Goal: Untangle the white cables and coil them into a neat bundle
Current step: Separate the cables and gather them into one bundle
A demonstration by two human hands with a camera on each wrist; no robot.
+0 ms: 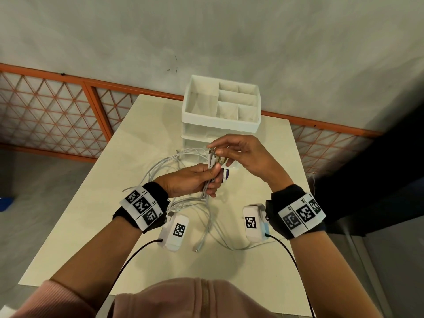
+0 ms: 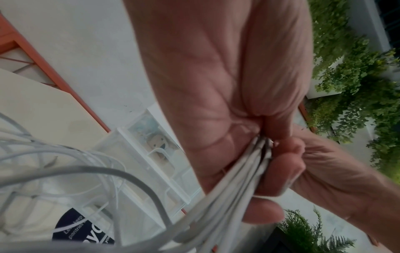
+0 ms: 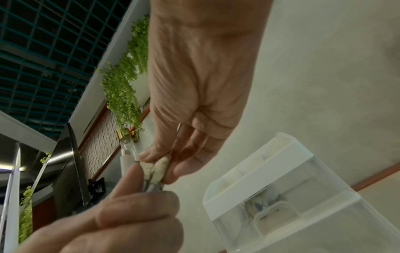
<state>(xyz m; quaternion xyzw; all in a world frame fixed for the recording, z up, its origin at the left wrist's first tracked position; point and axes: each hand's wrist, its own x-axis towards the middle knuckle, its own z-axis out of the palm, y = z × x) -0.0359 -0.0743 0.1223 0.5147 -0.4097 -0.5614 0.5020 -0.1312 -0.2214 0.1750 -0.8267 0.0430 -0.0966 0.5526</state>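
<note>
- The white cables point(image 1: 207, 198) are partly gathered: several strands run together through the left hand point(image 1: 192, 180), held above the counter point(image 1: 96, 193), with the connector ends point(image 1: 212, 157) standing upright at the top of the grip.
- The left hand is clenched around this strand group; the left wrist view shows the fingers point(image 2: 281, 160) curled tightly over it.
- The right hand point(image 1: 241, 152) pinches the connector ends between thumb and fingertips point(image 3: 151, 154), apparently aligning them.
- Judged progress: ends collected, coiling not yet done. Loose loops point(image 1: 165, 166) lie spread on the counter, and one free end point(image 1: 197, 249) trails toward the near edge.
- Remaining work: draw in the slack, clear any crossings, wind the loops into one bundle.
- Material: thin, round, flexible cable with a smooth matte jacket; the plug housings point(image 3: 155, 169) look worn and discoloured.
- A white compartmented plastic organiser point(image 1: 220, 104) with translucent drawers stands just beyond the hands on the smooth pale counter.
</note>
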